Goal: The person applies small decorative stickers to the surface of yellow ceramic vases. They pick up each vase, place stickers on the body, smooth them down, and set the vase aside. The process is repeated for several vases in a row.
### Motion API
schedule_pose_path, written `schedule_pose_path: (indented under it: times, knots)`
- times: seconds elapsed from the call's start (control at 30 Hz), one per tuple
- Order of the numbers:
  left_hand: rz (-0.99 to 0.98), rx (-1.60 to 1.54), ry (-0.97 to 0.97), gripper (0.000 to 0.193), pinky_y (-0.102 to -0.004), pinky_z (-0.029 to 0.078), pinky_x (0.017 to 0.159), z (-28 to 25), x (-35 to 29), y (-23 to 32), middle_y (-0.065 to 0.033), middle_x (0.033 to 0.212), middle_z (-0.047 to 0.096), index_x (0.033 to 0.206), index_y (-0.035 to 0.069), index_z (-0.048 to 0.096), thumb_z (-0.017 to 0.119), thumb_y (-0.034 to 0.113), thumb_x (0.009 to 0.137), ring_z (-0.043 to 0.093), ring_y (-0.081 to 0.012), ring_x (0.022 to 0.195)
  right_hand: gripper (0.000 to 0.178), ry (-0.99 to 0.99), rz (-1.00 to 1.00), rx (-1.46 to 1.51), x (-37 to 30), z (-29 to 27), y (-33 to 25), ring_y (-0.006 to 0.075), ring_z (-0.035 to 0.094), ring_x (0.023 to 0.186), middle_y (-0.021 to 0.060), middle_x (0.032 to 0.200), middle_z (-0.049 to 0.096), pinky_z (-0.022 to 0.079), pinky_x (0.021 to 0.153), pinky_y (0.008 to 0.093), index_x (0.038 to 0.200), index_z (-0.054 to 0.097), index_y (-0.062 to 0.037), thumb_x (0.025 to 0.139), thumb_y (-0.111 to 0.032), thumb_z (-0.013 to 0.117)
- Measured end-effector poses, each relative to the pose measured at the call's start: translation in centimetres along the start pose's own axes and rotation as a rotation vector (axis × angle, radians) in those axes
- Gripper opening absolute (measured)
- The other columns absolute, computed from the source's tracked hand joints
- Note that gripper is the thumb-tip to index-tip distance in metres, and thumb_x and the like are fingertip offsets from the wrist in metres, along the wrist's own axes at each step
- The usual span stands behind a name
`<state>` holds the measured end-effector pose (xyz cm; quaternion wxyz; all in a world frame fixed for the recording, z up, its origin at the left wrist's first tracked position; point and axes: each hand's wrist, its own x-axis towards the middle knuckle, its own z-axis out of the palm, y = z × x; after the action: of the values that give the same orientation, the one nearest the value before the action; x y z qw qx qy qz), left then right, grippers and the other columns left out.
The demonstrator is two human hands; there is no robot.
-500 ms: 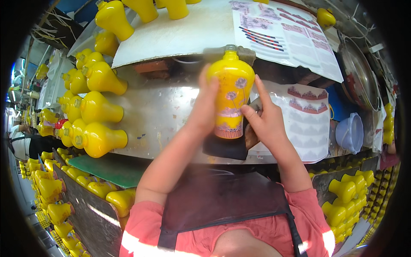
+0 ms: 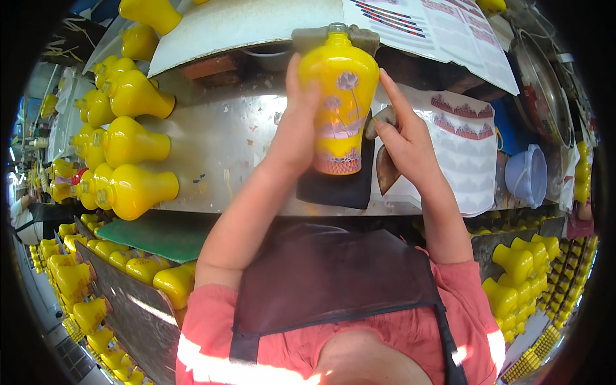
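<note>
A glossy yellow bottle (image 2: 340, 70) with a clear neck ring and purple flower-and-band pictures lies tilted before me, neck away from me. Its neck rests on a grey wrapped block (image 2: 303, 40) and its base sits over a black pad (image 2: 333, 190). My left hand (image 2: 298, 122) is closed around the bottle's left side, fingers partly blurred. Along the right side, my right hand (image 2: 407, 138) has its index finger stretched against the shoulder. Its thumb is drawn off the front; the other fingers are hidden. Beside that thumb lies a brown pointed tool (image 2: 387, 172) with a grey rounded end.
Several plain yellow bottles (image 2: 138, 142) lie at the left of the metal table (image 2: 218, 147). Printed picture sheets (image 2: 465, 160) are at the right, with a blue-grey bucket (image 2: 526, 174) beyond. A white board (image 2: 224, 29) spans the back. More yellow bottles (image 2: 513, 263) stand below on both sides.
The table, hands and bottle all sit higher in view. The bottle has turned slightly, its flowers shifting left. My right thumb has left the bottle's front.
</note>
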<state>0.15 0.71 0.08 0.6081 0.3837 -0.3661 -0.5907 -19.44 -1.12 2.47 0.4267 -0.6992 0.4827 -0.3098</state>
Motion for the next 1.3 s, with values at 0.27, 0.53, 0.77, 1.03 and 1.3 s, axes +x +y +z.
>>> schedule_pose_path:
  times: [0.27,0.53,0.77,1.03,1.3]
  knots:
    - [0.045,0.174,-0.01,0.077,-0.0378,0.036,0.117,-0.1,-0.9,-0.3,-0.0166,0.16,0.036,0.166,0.012,-0.007,0.041,0.038,0.112,0.043,-0.0285,0.142,0.079,0.0,0.005,0.053,-0.1,0.3,-0.1,0.0123,0.048,0.07,0.0068,0.087,0.059,0.046,0.07,0.0272,0.163,0.036,-0.017,0.087,-0.003,0.049]
    - [0.019,0.053,-0.039,0.077,-0.0392,0.04,0.116,-0.3,-0.6,-0.5,-0.0162,0.158,0.037,0.166,0.012,-0.01,0.04,0.036,0.112,0.045,-0.0292,0.142,0.078,-0.012,-0.004,-0.016,-0.2,0.1,-1.0,0.024,0.057,0.065,0.0187,0.078,0.06,0.052,0.073,0.0345,0.162,0.037,-0.0176,0.086,-0.003,0.047]
    - [0.018,0.067,-0.039,0.08,-0.0388,0.039,0.116,-0.4,-0.7,-0.6,-0.0164,0.159,0.036,0.165,0.011,-0.012,0.042,0.037,0.112,0.045,-0.0292,0.142,0.08,0.029,-0.063,0.029,-0.1,0.4,-0.3,0.0074,0.045,0.065,-0.0001,0.074,0.052,0.043,0.063,0.0236,0.163,0.038,-0.0183,0.087,0.001,0.048]
    - [0.267,0.6,0.096,0.083,-0.0451,0.032,0.121,-1.4,-0.9,-1.2,-0.0228,0.166,0.02,0.166,0.007,-0.001,0.051,0.027,0.104,0.031,-0.0378,0.151,0.07,-0.004,0.025,0.054,0.2,0.4,-0.3,0.0301,0.066,0.08,0.0257,0.097,0.069,0.052,0.082,0.0383,0.161,0.032,-0.0058,0.098,-0.023,0.056]
    - [0.449,1.062,-0.022,0.087,-0.0495,0.031,0.121,-1.8,-0.6,-0.9,-0.029,0.166,0.008,0.164,0.009,0.018,0.064,0.026,0.092,0.024,-0.0472,0.152,0.092,-0.007,0.041,0.059,1.1,2.1,0.2,0.0423,0.069,0.113,0.0306,0.122,0.068,0.053,0.096,0.0414,0.162,0.022,-0.0034,0.093,-0.044,0.067]
